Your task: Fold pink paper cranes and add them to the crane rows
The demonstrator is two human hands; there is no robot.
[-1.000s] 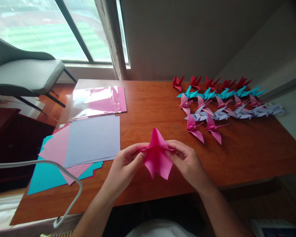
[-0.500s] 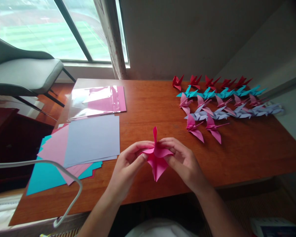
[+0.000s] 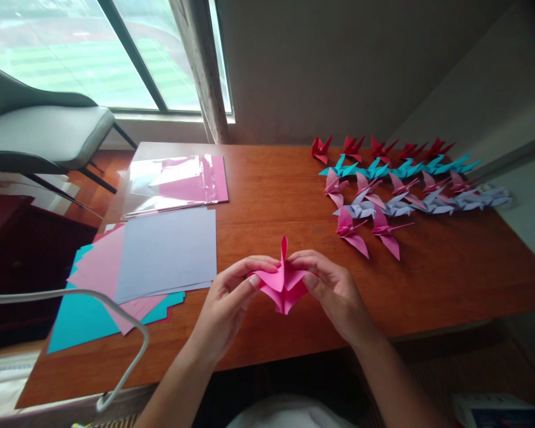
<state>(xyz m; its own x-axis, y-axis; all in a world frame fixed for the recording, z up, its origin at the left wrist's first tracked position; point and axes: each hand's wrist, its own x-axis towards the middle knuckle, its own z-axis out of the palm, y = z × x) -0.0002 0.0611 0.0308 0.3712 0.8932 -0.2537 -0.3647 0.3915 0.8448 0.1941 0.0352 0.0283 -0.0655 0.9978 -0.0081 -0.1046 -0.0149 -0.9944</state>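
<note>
A bright pink folded paper (image 3: pixel 284 284) is held between both hands above the near side of the table. One narrow flap points up at its middle, and two wings spread sideways. My left hand (image 3: pixel 234 294) pinches the left wing between thumb and fingers. On the other side, my right hand (image 3: pixel 330 291) grips the right wing the same way. Fingertips behind the paper are partly hidden. To the right of the hands, two pink paper cranes (image 3: pixel 352 232) sit on the tabletop.
Rows of red, turquoise, light pink and pale lilac cranes (image 3: pixel 395 207) fill the table's (image 3: pixel 267 184) back right. At left lie coloured sheets (image 3: pixel 169 255) and a clear packet of pink paper (image 3: pixel 182 184). A white cable (image 3: pixel 129 318) curves over the left front; a chair (image 3: pixel 49 128) stands beyond.
The two hands have moved slightly apart, widening the wings. The lower point of the pink paper has drawn up and looks shorter, while its upright flap has shifted a little right.
</note>
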